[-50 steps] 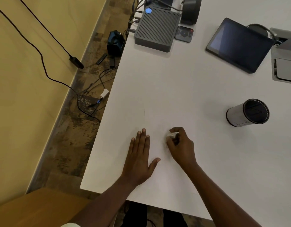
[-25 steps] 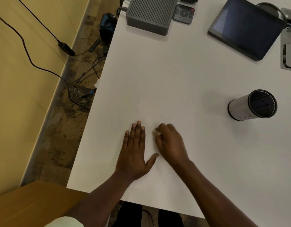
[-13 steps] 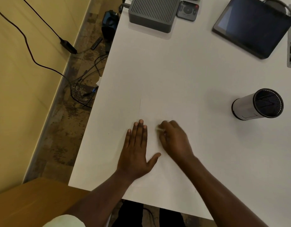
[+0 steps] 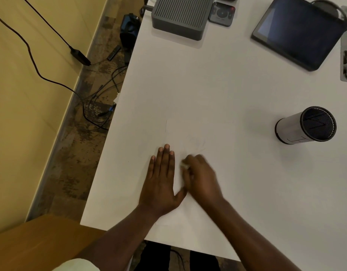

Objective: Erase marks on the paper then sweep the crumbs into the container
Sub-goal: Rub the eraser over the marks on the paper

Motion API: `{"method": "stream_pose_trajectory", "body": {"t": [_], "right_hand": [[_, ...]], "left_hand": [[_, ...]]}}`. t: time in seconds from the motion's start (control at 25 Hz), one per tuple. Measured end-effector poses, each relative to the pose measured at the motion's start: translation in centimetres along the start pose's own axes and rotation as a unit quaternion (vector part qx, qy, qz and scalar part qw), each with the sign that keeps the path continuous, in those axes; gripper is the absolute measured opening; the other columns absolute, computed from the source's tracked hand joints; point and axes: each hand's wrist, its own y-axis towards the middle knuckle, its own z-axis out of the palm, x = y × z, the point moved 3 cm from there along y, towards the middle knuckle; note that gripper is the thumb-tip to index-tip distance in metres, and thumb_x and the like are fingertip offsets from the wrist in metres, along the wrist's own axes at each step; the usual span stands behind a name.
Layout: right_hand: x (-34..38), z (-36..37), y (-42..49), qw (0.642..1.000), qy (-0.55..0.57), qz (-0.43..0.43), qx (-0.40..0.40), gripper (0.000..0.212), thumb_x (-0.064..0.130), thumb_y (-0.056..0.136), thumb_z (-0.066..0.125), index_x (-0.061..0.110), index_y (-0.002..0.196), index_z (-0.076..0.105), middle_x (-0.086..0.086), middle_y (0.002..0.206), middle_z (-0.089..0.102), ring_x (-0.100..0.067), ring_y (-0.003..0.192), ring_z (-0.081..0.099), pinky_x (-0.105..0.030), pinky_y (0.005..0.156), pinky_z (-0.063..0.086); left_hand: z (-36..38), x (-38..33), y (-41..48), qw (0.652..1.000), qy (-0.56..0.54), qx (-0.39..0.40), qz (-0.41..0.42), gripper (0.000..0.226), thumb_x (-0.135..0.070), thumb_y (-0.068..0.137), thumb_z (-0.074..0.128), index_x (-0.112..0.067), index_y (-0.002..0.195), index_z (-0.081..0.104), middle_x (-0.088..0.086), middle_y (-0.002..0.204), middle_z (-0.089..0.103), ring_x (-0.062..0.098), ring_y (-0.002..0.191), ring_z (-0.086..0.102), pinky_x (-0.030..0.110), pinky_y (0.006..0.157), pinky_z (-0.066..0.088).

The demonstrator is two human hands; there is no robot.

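A white sheet of paper (image 4: 190, 132) lies on the white table, barely distinct from it, with faint pencil marks (image 4: 198, 142) near its upper middle. My left hand (image 4: 161, 178) lies flat on the paper's left part, fingers together, holding nothing. My right hand (image 4: 201, 178) is beside it, blurred, with fingers closed on a small white eraser (image 4: 184, 165) pressed to the paper below the marks. The container, a grey cylinder with a dark mesh mouth (image 4: 305, 125), lies on its side at the right, well apart from both hands.
A grey ribbed box (image 4: 180, 14), a small remote (image 4: 221, 13) and a dark tablet (image 4: 297, 30) sit at the table's far side. The table's left edge (image 4: 114, 118) drops to a floor with cables. A wooden surface (image 4: 32, 241) is at the lower left.
My right hand with the eraser has rubbed back and forth over the paper, ending further left, close to my left hand. My left hand has stayed flat. The camera view has shifted slightly.
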Motion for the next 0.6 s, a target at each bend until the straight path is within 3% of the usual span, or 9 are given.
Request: {"method": "stream_pose_trajectory", "body": {"t": [0.08,0.2,0.24,0.4,0.52,0.6], "right_hand": [[-0.5,0.1,-0.3,0.999,0.003,-0.026,0.023,0.006,0.016,0.096,0.060,0.016,0.102,0.061,0.000,0.088,0.056,-0.014,0.073,0.053,-0.026,0.061,0.045],[-3.3,-3.0,3.1,0.994,0.001,0.061,-0.094,0.004,0.015,0.095,0.064,0.013,0.096,0.060,-0.001,0.083,0.056,-0.016,0.068,0.053,-0.022,0.057,0.037],[-3.1,-2.8,3.1,0.993,0.006,0.068,-0.098,0.004,0.013,0.094,0.063,0.013,0.096,0.060,-0.002,0.084,0.057,-0.016,0.068,0.053,-0.024,0.058,0.037],[0.0,0.5,-0.8,0.999,0.005,-0.036,0.033,0.008,0.013,0.094,0.060,0.015,0.102,0.062,-0.002,0.090,0.057,-0.017,0.075,0.055,-0.030,0.063,0.047],[-3.4,-2.7,2.1,0.996,-0.001,0.045,-0.074,0.005,0.013,0.093,0.064,0.013,0.097,0.061,-0.001,0.085,0.057,-0.016,0.069,0.053,-0.026,0.061,0.039],[-3.1,-2.5,1.7,0.996,0.010,0.061,-0.072,0.005,0.012,0.093,0.063,0.013,0.096,0.061,-0.002,0.084,0.056,-0.017,0.068,0.053,-0.028,0.060,0.040]], "left_hand": [[0.0,0.0,0.0,1.000,0.001,-0.005,0.003,0.098,-0.069,0.096,0.031,-0.002,0.161,0.002,0.019,0.171,-0.006,0.032,0.160,-0.005,0.053,0.129,0.017],[0.0,-0.1,0.1,1.000,0.001,-0.005,0.000,0.102,-0.073,0.095,0.033,-0.002,0.161,0.001,0.018,0.171,-0.007,0.032,0.160,-0.007,0.051,0.130,0.011],[0.0,-0.1,0.0,1.000,0.001,-0.004,0.000,0.101,-0.073,0.095,0.032,-0.002,0.161,0.001,0.018,0.171,-0.008,0.032,0.160,-0.008,0.051,0.130,0.011],[0.0,0.0,0.0,1.000,-0.002,-0.002,0.007,0.096,-0.069,0.097,0.023,-0.001,0.161,0.003,0.019,0.171,-0.007,0.033,0.160,-0.006,0.054,0.128,0.018],[0.0,0.0,0.1,1.000,0.002,-0.003,0.000,0.101,-0.073,0.096,0.032,-0.002,0.161,0.001,0.018,0.171,-0.008,0.033,0.160,-0.007,0.051,0.130,0.013],[0.1,0.0,0.1,1.000,-0.002,-0.003,0.000,0.101,-0.072,0.095,0.035,-0.002,0.161,0.001,0.018,0.171,-0.007,0.033,0.160,-0.007,0.052,0.130,0.013]]}}
